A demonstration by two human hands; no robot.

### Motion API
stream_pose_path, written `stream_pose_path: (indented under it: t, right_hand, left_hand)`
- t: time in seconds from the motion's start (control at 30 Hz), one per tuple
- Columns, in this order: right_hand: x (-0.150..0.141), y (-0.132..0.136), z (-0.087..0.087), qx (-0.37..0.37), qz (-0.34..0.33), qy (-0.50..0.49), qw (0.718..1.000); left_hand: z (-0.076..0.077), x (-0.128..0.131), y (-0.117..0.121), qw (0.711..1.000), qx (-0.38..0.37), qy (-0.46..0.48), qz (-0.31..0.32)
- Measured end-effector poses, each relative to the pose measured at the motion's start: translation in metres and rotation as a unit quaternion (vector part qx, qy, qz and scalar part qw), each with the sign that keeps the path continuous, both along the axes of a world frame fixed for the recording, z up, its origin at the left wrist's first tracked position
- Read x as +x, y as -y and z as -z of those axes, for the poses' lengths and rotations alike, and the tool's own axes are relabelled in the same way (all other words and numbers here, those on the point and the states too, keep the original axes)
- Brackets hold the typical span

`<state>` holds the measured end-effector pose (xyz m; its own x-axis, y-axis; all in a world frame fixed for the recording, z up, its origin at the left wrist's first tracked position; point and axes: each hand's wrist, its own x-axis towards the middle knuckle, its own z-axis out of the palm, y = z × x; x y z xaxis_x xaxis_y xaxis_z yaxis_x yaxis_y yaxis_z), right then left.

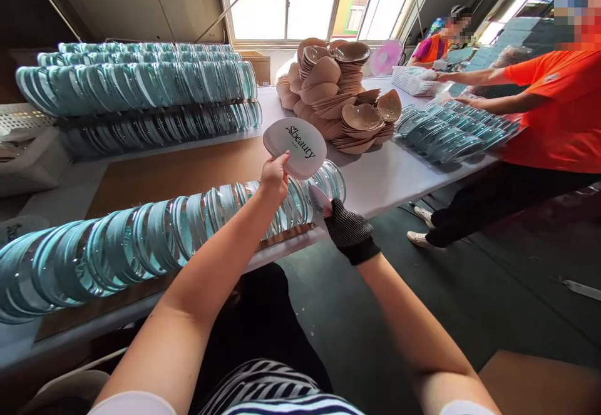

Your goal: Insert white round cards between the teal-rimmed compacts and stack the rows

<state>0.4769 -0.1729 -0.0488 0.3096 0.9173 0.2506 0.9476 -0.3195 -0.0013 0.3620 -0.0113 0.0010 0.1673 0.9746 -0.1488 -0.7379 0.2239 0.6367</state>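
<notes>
My bare left hand (276, 177) grips a stack of white rounded cards (295, 146), the top one printed "beauty". Below and to its right, my right hand (348, 230), in a dark knitted glove, pinches a single card (320, 199) of the same kind. That card is tilted against the right end of a long row of clear, teal-tinted plastic shells (154, 233), which stand on edge along the front of the table. Part of the row is hidden behind my left forearm.
Beige cups (323, 89) are heaped at the table's back. More shells (141, 86) are stacked in rows at the back left. Brown cardboard (136, 171) lies under the front row. To the right, a person in an orange shirt (563, 102) reaches over further shells (441, 130); another person sits beyond.
</notes>
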Motion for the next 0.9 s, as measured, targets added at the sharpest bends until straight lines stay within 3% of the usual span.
stream_pose_path:
  t: [0.07,0.17,0.27,0.43,0.5,0.57,0.6,0.67,0.77,0.8,0.83,0.9]
  right_hand:
    - [0.001,-0.012,-0.007,-0.029,-0.001,-0.011,1.0]
    - [0.006,-0.015,-0.009,0.004,-0.006,-0.046,0.999]
    - [0.006,-0.02,-0.004,0.036,-0.01,-0.078,0.996]
    - [-0.002,-0.038,0.006,0.002,-0.034,-0.074,0.997]
    - [0.002,-0.04,0.007,-0.008,-0.049,-0.139,0.989]
    - [0.009,-0.04,0.007,-0.043,-0.081,-0.297,0.951]
    - [0.013,-0.039,0.007,-0.066,-0.097,-0.381,0.917]
    - [0.018,-0.038,0.007,-0.1,-0.125,-0.539,0.827]
    - [0.02,-0.037,0.005,-0.113,-0.16,-0.692,0.695]
    - [0.021,-0.037,0.002,-0.124,-0.167,-0.71,0.672]
    - [0.022,-0.037,-0.002,-0.14,-0.17,-0.699,0.68]
    - [0.028,-0.04,-0.014,-0.126,-0.159,-0.614,0.763]
  left_hand:
    - [-0.001,0.0,0.0,1.0,-0.011,-0.007,-0.003]
    - [-0.002,0.0,0.0,1.0,-0.021,-0.013,-0.002]
    - [-0.002,0.0,0.0,1.0,-0.008,-0.009,0.005]
    - [-0.002,0.0,0.001,1.0,-0.012,-0.015,0.005]
    - [-0.003,-0.001,0.002,1.0,-0.015,-0.023,0.008]
    - [-0.002,0.0,0.003,0.999,-0.017,-0.029,0.007]
    - [-0.002,0.0,0.003,0.999,-0.014,-0.03,0.005]
    - [0.001,0.003,0.004,1.0,0.001,-0.026,0.0]
    - [0.006,0.009,0.003,0.999,0.034,-0.017,-0.02]
    - [0.008,0.01,0.002,0.999,0.041,-0.017,-0.028]
    - [0.009,0.012,0.001,0.998,0.044,-0.018,-0.034]
    - [0.009,0.014,0.0,0.998,0.043,-0.022,-0.038]
